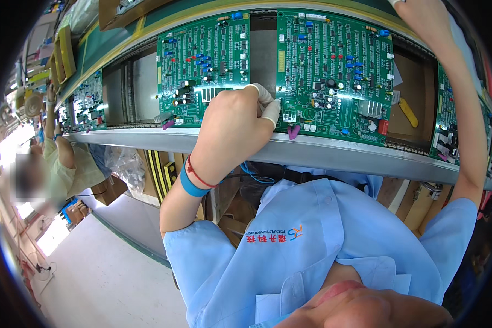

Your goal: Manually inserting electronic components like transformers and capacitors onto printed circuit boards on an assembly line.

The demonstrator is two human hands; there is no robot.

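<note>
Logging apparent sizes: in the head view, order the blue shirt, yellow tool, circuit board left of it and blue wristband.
1. Blue shirt
2. Circuit board
3. Yellow tool and blue wristband: too alike to rank

"Where's the left hand (pixel 235 117)?"
"Just beyond the blue band (pixel 191 185), palm down, fingers curled, white-capped thumb (pixel 271 112) and forefinger (pixel 263 94) close together. I can't tell if they pinch."
"And the right hand (pixel 423 22)?"
"Well right of the band, its arm (pixel 469 104) raised, fingers mostly out of sight."
</note>
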